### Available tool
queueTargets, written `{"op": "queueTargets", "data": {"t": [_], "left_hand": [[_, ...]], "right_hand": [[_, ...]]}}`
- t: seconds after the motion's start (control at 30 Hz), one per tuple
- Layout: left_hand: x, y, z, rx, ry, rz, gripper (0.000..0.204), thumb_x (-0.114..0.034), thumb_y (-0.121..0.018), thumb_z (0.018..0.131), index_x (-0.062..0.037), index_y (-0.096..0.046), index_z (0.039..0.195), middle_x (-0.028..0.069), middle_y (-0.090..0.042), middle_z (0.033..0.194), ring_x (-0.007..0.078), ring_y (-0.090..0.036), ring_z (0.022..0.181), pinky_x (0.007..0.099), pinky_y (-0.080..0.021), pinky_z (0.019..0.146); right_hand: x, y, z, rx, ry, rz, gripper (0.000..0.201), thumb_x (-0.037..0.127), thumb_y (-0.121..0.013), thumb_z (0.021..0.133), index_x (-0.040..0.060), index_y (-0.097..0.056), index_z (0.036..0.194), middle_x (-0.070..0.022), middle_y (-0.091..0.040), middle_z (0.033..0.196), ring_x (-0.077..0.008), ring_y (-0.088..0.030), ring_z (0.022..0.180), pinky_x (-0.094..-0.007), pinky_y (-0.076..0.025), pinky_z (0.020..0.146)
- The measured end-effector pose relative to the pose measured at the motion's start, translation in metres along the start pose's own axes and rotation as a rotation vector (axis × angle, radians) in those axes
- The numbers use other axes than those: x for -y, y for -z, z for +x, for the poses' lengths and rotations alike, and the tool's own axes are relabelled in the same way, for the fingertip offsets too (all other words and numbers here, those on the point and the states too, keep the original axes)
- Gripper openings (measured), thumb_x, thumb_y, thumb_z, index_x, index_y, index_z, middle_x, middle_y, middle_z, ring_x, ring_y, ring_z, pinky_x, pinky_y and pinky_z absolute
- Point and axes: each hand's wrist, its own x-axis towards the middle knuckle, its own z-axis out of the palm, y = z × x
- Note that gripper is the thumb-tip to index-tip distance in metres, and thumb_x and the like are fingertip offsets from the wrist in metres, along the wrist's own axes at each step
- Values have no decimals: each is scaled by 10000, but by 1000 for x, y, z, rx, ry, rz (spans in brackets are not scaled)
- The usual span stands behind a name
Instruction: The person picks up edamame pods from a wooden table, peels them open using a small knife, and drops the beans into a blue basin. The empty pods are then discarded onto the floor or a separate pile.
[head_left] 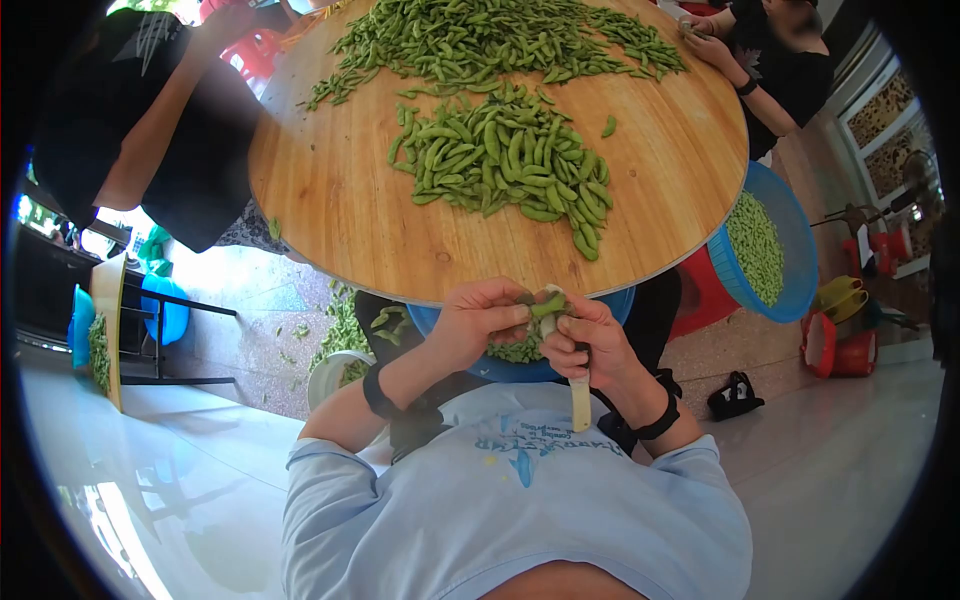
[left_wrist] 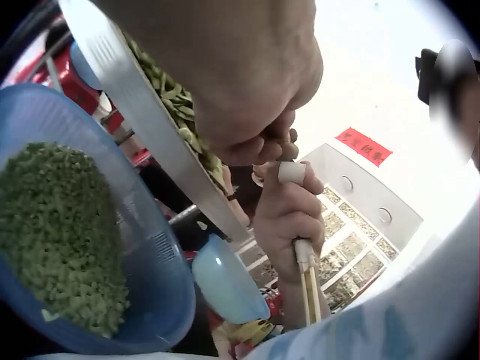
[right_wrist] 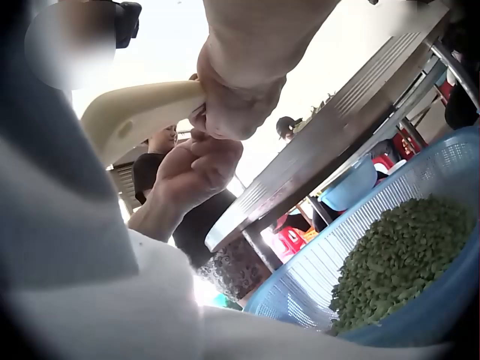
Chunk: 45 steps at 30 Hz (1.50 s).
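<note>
Over my lap, at the near edge of the round table, my two hands meet at a green bean pod [head_left: 547,306]. Thumb and fingers of my left hand [head_left: 482,322] pinch the pod. My right hand [head_left: 603,350] curls its fingers round a cream-handled tool [head_left: 581,405], its handle pointing down toward my shirt; its working end is hidden by the fingers. A white wrap [left_wrist: 291,173] circles a digit of that hand. Below both hands sits a blue basket [left_wrist: 161,274] of shelled green beans [left_wrist: 64,232]. A small pile of pods [head_left: 500,155] lies ahead on the table.
A larger pod heap [head_left: 470,40] covers the far side of the wooden table [head_left: 330,210]. At right stands another blue basin [head_left: 795,285] of shelled beans. People sit at far left and far right. Pods [head_left: 340,325] lie on the floor near a white bucket [head_left: 325,378].
</note>
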Motion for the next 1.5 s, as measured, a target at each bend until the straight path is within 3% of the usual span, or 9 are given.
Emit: {"op": "queueTargets", "data": {"t": [0.33, 0.43, 0.5, 0.63, 0.83, 1.03, 1.1, 1.23, 1.5], "left_hand": [[7, 9, 12, 230, 302, -536, 168, -95, -626, 877, 0, -587, 1010, 59, -594, 737, 124, -539, 571, 238, -371, 458], [-3, -6, 1, -10, 143, -37, 158, -84, -617, 876, 11, -576, 995, 84, -585, 706, 178, -524, 536, 283, -389, 463], [-14, -15, -7, -40, -425, 943, 222, -54, -654, 826, 13, -575, 1022, 100, -564, 723, 189, -541, 579, 329, -436, 514], [-16, -12, -4, -51, -862, 1415, 278, -35, -684, 769, 15, -567, 1015, 128, -575, 739, 266, -575, 604, 364, -467, 549], [-15, -11, -1, -32, -802, 1239, 254, -27, -682, 771, 10, -598, 1008, 127, -602, 738, 254, -611, 637, 349, -481, 555], [-15, -14, -3, -113, -16, 296, 219, -93, -610, 888, 27, -628, 1070, 83, -627, 757, 90, -554, 628, 262, -453, 558], [-14, -10, -1, -61, 133, 266, 205, -96, -585, 903, 31, -621, 1059, 46, -623, 759, 72, -558, 640, 261, -460, 560], [-5, -18, -4, -147, -72, 601, 221, -90, -580, 906, 14, -610, 1099, 14, -616, 742, 52, -526, 614, 218, -428, 519], [-1, -32, -20, -83, -484, 1067, 190, 4, -554, 829, 25, -532, 1016, 205, -598, 770, 393, -592, 704, 392, -474, 596]], "right_hand": [[-3, 16, 6, 52, -57, 92, 319, 104, -503, 948, 88, -515, 1266, -31, -439, 703, -76, -369, 504, -189, -315, 396], [-2, 7, 5, -56, -50, 108, 311, 105, -498, 953, 104, -520, 1263, -31, -457, 727, -73, -371, 514, -182, -317, 394], [-1, 1, 6, -123, -64, 135, 293, 108, -501, 955, 111, -530, 1246, -32, -481, 752, -72, -374, 518, -178, -319, 393], [-3, -2, 10, -136, -56, 129, 276, 105, -505, 953, 116, -541, 1227, -39, -507, 769, -74, -376, 514, -182, -322, 390], [-7, -2, 7, -110, -33, 156, 271, 100, -503, 955, 113, -546, 1223, -51, -521, 774, -73, -390, 517, -182, -322, 391], [-5, -6, 5, -140, 46, -9, 301, 98, -504, 954, 63, -536, 1251, -43, -537, 778, -66, -399, 515, -184, -312, 398], [-4, -2, 4, -257, 213, -668, 345, 52, -534, 924, 15, -515, 1266, -37, -564, 804, -84, -478, 565, -215, -394, 460], [-19, -2, 10, -475, 454, -1000, 392, 5, -578, 879, -32, -497, 1260, -45, -585, 814, -111, -547, 648, -245, -465, 574], [-16, -12, 14, -341, 949, -1736, 407, -52, -651, 744, -71, -512, 1126, -204, -554, 961, -296, -608, 726, -314, -504, 610]]}}
